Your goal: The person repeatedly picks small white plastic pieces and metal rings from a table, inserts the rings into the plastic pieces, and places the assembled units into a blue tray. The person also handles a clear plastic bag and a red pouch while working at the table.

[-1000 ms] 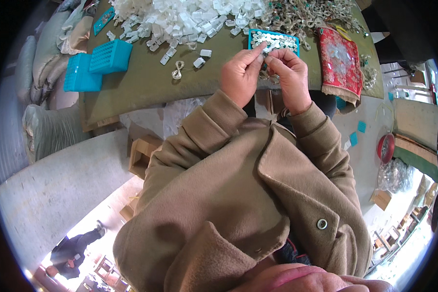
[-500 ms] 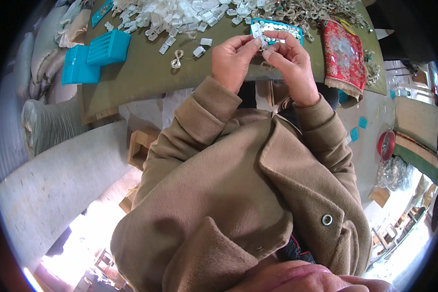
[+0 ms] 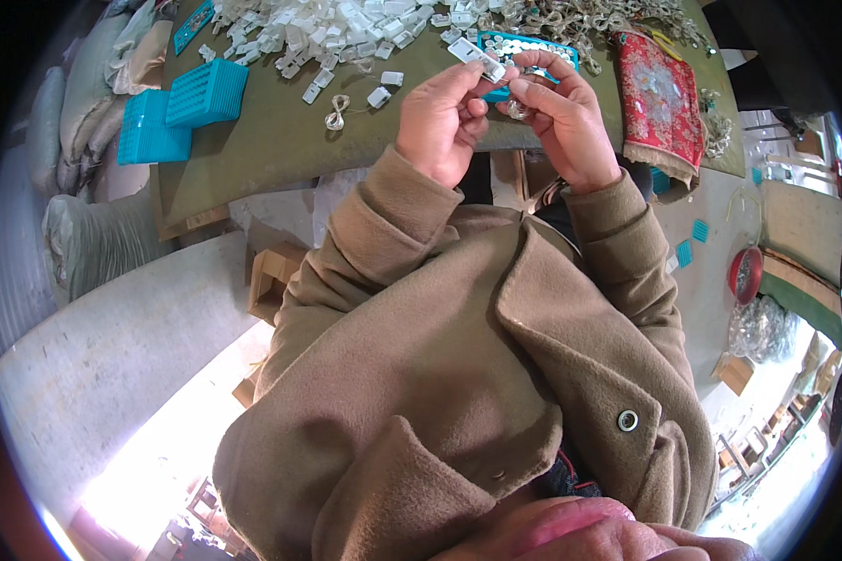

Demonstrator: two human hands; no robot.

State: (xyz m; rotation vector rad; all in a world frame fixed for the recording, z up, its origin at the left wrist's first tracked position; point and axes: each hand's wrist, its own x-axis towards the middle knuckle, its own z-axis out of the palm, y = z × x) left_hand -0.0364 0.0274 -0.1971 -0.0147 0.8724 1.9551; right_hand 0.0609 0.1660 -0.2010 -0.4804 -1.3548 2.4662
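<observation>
Above the near edge of the table, my left hand [image 3: 437, 120] is closed on a small white plastic case [image 3: 471, 56] between thumb and fingers. The case tilts, its upper end pointing away to the left. My right hand [image 3: 568, 120] is close beside it, thumb and fingers pinched, with a small coil of clear cord [image 3: 516, 110] held at the fingertips. Its fingertips come up to the right end of the case; whether they touch it I cannot tell. Just behind both hands lies a turquoise tray [image 3: 575, 58] of small round white parts, partly hidden by my fingers.
A heap of white cases [image 3: 346, 33] covers the table's far side, and a pile of coiled cords [image 3: 617, 19] lies right of it. Stacked turquoise trays [image 3: 206, 93] stand at left. A loose cord bundle [image 3: 337, 112] is nearer. A red patterned cloth [image 3: 660, 103] hangs over the right edge.
The white case has tipped from nearly upright to slanting left. My left hand has shifted slightly left and nearer. The coil under my right fingertips now shows more plainly.
</observation>
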